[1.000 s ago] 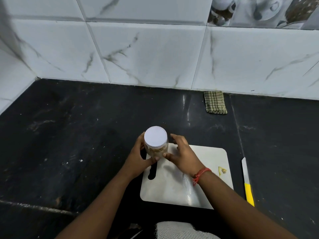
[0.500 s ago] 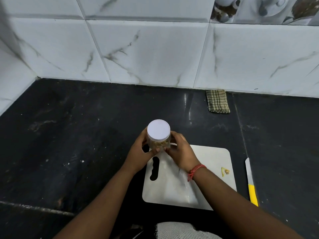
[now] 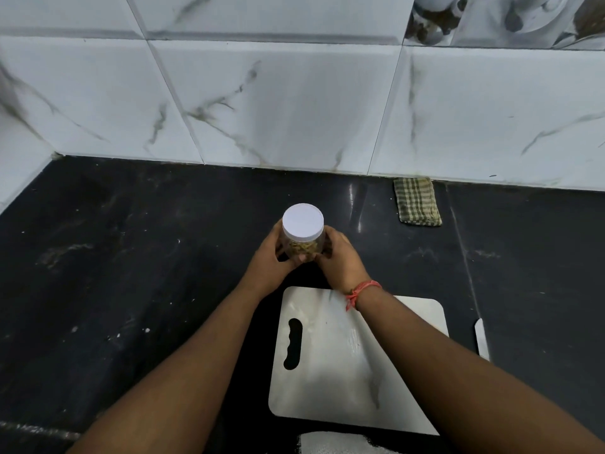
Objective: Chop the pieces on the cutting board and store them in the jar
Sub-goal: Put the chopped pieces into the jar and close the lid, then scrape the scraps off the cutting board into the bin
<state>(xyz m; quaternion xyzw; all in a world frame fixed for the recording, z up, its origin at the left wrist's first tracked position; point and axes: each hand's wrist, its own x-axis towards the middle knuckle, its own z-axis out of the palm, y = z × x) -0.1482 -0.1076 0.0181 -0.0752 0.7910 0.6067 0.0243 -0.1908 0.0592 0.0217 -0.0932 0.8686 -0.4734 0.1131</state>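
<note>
White-lidded jar (image 3: 302, 235) (yellowish pieces inside) sits clasped between my left hand (image 3: 271, 262) and right hand (image 3: 340, 262), beyond the cutting board (image 3: 343, 371).

A folded green checked cloth (image 3: 417, 201) lies on the black stone counter (image 3: 131, 257), up and to the right of where the grip is, its far edge touching the foot of the wall. White marble-veined tiles (image 3: 278, 103) cover that wall beyond the grip, with patterned picture tiles (image 3: 504, 18) at the upper right.
</note>
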